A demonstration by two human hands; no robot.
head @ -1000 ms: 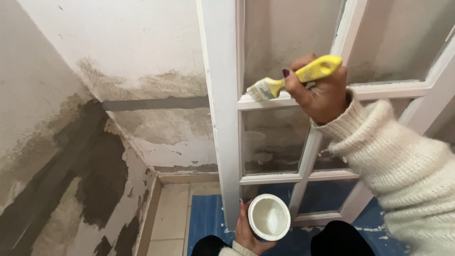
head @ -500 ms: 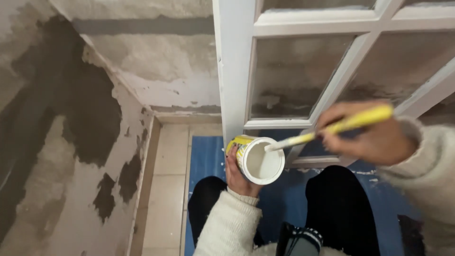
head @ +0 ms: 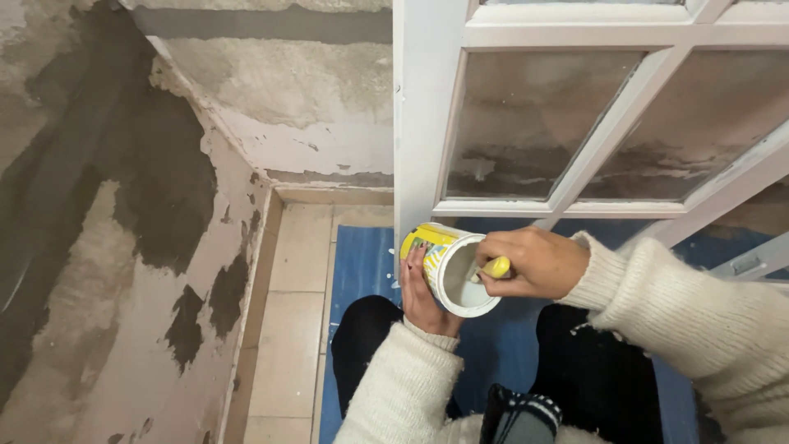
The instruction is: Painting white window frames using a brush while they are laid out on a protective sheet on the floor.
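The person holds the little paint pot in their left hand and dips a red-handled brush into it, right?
Not quite. The brush handle is yellow, not red, as the head view shows. The rest holds: the left hand holds the little paint pot, and the right hand dips the brush into it.

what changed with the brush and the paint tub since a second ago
The right hand brought the yellow-handled brush down from the white window frame and pushed its bristles into the paint tub. The left hand raised the tub and tilted its mouth toward the brush. Both grips stayed closed, and the blue sheet stayed on the floor.
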